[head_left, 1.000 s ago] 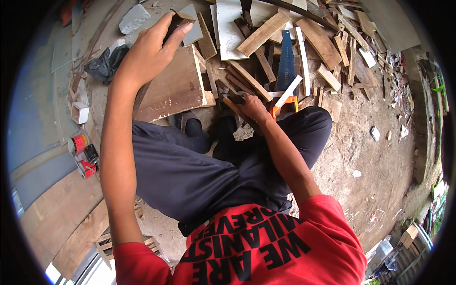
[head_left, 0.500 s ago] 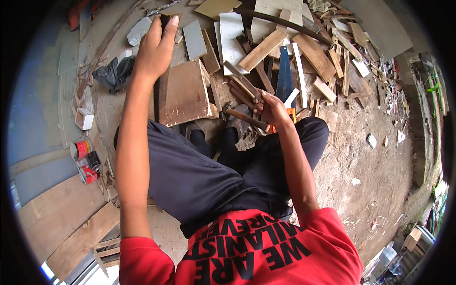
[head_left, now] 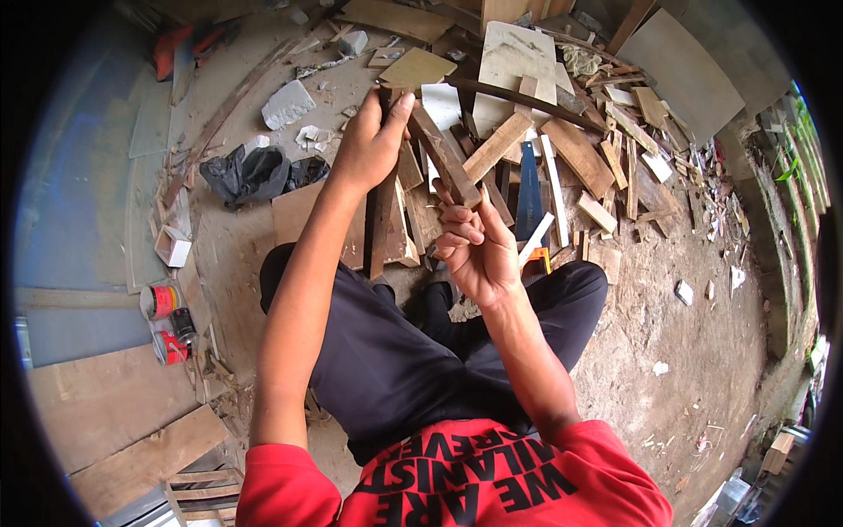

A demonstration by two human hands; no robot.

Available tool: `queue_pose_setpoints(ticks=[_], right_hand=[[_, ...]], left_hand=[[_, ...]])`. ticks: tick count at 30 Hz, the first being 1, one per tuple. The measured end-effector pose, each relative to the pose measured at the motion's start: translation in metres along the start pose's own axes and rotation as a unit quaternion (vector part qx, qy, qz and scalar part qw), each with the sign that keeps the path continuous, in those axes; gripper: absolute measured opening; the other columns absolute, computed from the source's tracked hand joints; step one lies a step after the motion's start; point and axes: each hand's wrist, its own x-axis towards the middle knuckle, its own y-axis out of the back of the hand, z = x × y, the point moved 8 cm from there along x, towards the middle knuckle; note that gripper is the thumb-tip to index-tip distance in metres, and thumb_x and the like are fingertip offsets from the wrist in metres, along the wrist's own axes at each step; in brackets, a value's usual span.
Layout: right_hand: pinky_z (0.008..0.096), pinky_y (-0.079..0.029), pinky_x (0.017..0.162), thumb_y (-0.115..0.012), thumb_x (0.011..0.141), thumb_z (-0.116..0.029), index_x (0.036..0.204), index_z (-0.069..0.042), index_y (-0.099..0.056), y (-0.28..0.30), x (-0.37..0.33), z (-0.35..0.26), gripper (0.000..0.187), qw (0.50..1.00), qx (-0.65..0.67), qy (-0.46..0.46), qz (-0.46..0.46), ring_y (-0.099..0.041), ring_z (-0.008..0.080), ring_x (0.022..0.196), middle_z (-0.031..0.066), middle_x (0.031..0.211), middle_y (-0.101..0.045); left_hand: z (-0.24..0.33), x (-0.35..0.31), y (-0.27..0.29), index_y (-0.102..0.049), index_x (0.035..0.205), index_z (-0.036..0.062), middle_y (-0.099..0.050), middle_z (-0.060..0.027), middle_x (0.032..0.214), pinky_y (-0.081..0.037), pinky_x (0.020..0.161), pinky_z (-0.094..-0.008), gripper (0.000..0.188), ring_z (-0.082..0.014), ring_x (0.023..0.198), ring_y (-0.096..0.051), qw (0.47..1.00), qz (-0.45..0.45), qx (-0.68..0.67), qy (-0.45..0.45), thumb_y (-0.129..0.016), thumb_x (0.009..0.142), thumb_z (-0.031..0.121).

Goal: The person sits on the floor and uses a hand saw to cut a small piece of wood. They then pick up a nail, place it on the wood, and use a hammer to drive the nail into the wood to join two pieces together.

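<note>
My left hand [head_left: 371,145] is raised in front of me and closed around the upper part of a long dark wooden slat [head_left: 379,224], which hangs nearly upright over my lap. Just to its right, my right hand [head_left: 476,250] grips the lower end of a shorter brown wooden strip [head_left: 442,151]. That strip slants up and to the left until it is close to the left hand's thumb. I am sitting on the dirt ground in dark trousers [head_left: 395,360].
A heap of wood offcuts and boards [head_left: 580,149] lies ahead. A blue handsaw [head_left: 529,189] with an orange handle rests by my right knee. A black plastic bag [head_left: 255,171], a white box [head_left: 173,247] and red cans [head_left: 160,301] are on the left, above planks [head_left: 105,404].
My left hand, open and reaching far left before, has come to the centre and closed on the dark slat. My right hand has lifted with its wooden strip.
</note>
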Motion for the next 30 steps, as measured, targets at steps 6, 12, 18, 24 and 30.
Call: queue_pose_setpoints(ticks=[6, 12, 18, 24, 30], right_hand=[[0.0272, -0.049, 0.071, -0.058, 0.101, -0.029, 0.127, 0.002, -0.053, -0.025, 0.014, 0.026, 0.040, 0.997, -0.071, -0.031, 0.015, -0.053, 0.0071, 0.068, 0.0037, 0.088, -0.059], [0.0209, -0.042, 0.066, -0.051, 0.104, -0.029, 0.144, 0.017, -0.029, -0.036, 0.012, 0.041, 0.064, 0.993, -0.111, -0.042, 0.006, -0.046, 0.0006, 0.064, -0.0015, 0.083, -0.053], [0.0268, -0.045, 0.067, -0.052, 0.103, -0.033, 0.146, 0.011, -0.032, -0.040, 0.003, 0.046, 0.065, 0.981, -0.168, -0.076, -0.062, -0.050, 0.0059, 0.066, -0.0010, 0.083, -0.055], [0.0286, -0.051, 0.077, -0.058, 0.102, -0.029, 0.136, 0.000, -0.048, -0.034, -0.001, 0.027, 0.046, 0.821, -0.559, -0.110, -0.029, -0.063, 0.0135, 0.087, 0.0090, 0.102, -0.065], [0.0348, -0.049, 0.092, -0.066, 0.097, -0.021, 0.136, 0.003, -0.046, -0.026, 0.008, 0.001, 0.050, 0.662, -0.738, 0.131, -0.015, -0.062, 0.0211, 0.105, 0.0165, 0.112, -0.064]], left_hand=[[-0.027, -0.006, 0.009, -0.063, 0.112, 0.0038, -0.063, -0.0042, 0.087, -0.046, 0.076, -0.0272, 0.042, -0.0110, 0.079, -0.057, 0.998, 0.005, -0.007, 0.060, -0.052, 0.102, 0.043], [-0.047, -0.004, 0.028, -0.065, 0.111, 0.0009, -0.070, -0.0087, 0.098, -0.049, 0.072, -0.0281, 0.046, -0.0122, 0.081, -0.063, 0.995, 0.070, 0.027, 0.070, -0.063, 0.096, 0.044], [-0.025, -0.012, 0.032, -0.072, 0.096, 0.0038, -0.072, -0.0031, 0.087, -0.047, 0.057, -0.0259, 0.029, -0.0097, 0.070, -0.063, 0.983, 0.026, -0.100, 0.152, -0.077, 0.084, 0.030], [0.039, -0.023, 0.045, -0.073, 0.095, 0.0026, -0.074, -0.0054, 0.100, -0.050, 0.084, -0.0260, 0.018, -0.0108, 0.090, -0.066, 0.993, 0.080, -0.080, -0.035, -0.079, 0.081, 0.012], [0.072, -0.050, 0.017, -0.062, 0.111, 0.0010, -0.069, -0.0077, 0.106, -0.050, 0.072, -0.0219, 0.043, -0.0061, 0.078, -0.063, 0.975, 0.048, -0.080, -0.201, -0.085, 0.075, 0.006]])
